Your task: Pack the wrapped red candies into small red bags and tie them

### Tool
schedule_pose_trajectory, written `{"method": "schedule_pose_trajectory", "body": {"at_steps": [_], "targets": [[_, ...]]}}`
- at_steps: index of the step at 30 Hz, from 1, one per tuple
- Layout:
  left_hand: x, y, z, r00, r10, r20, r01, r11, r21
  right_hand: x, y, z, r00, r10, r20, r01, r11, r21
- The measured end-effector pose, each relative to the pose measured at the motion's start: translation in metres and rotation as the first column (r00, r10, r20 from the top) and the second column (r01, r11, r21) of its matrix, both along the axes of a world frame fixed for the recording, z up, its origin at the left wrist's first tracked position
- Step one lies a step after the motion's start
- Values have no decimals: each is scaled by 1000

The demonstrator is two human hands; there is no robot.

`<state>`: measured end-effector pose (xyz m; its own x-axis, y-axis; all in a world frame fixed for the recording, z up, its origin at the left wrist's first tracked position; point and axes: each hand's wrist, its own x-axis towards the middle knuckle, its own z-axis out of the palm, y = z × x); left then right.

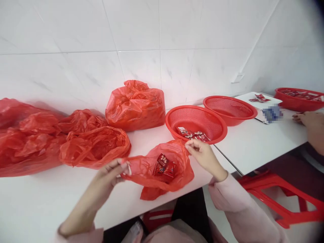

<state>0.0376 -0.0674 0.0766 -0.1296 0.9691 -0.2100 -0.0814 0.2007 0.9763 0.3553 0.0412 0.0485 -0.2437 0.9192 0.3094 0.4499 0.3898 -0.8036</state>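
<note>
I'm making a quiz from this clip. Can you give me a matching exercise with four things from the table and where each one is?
Things:
1. Open bag
2. Tied bag
3. Near basket
4. Far basket

Places or states:
A. By the wall, knotted shut, behind the other bags
B. Held open at its rim by the left hand and right hand, a few red packets inside
C. At the right end of the table, near another person's hand
D. Just beyond the open bag, a few packets in its bottom

Pairs: 1-B, 2-A, 3-D, 4-C
</note>
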Motion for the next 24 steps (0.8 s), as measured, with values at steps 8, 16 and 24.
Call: {"method": "schedule_pose_trajectory", "body": {"at_steps": [8,16,24], "targets": [[-4,11,40,994,-69,88,63,995,76,-25,0,32,862,107,495,-161,985,67],[-22,-5,44,989,2,149,-12,997,72,-35,14,17,777,46,628,-135,986,94],[-36,-17,47,982,113,152,-127,988,87,-19,27,42,840,54,540,-127,987,98]]}}
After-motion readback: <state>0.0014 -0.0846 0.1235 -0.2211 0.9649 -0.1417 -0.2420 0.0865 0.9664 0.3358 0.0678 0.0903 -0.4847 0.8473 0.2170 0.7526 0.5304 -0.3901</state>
